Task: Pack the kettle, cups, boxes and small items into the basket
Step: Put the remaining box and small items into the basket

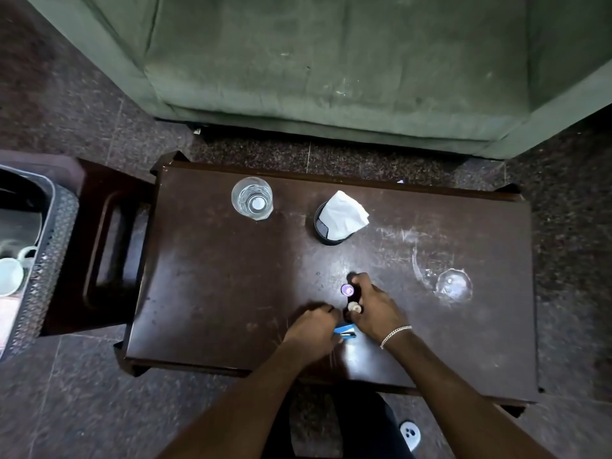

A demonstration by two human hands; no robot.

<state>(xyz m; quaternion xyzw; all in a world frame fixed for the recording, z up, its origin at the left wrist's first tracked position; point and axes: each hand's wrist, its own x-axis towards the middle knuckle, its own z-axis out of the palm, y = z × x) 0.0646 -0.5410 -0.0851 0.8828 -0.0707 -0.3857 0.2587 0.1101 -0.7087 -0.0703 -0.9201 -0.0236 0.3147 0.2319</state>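
Two small bottles stand upright between the hands near the front of the dark tabletop (212,286): one with a purple cap (347,288) and one with a cream cap (353,306), both seen from above, caps facing up, long axes vertical. The right hand (374,309) curls around them from the right, its grip narrow and wrapped against both bottles; the index finger reaches past the purple cap. The left hand (314,326) sits just left of the cream-capped bottle, fingers folded into a tight grip; whether it holds anything I cannot tell. One flat blue item (344,330) lies between the two wrists, its long axis running left to right, partly hidden. A single bracelet (395,334) circles the right wrist. Farther beyond the right grip stands one black holder with a white tissue (342,215), and left of that one clear glass (252,197), upright. Right of the right grip lies one clear glass lid (453,284). Well to the left of the left grip, on a stool (99,246), sits one grey basket (49,246) holding two white cups (10,276).
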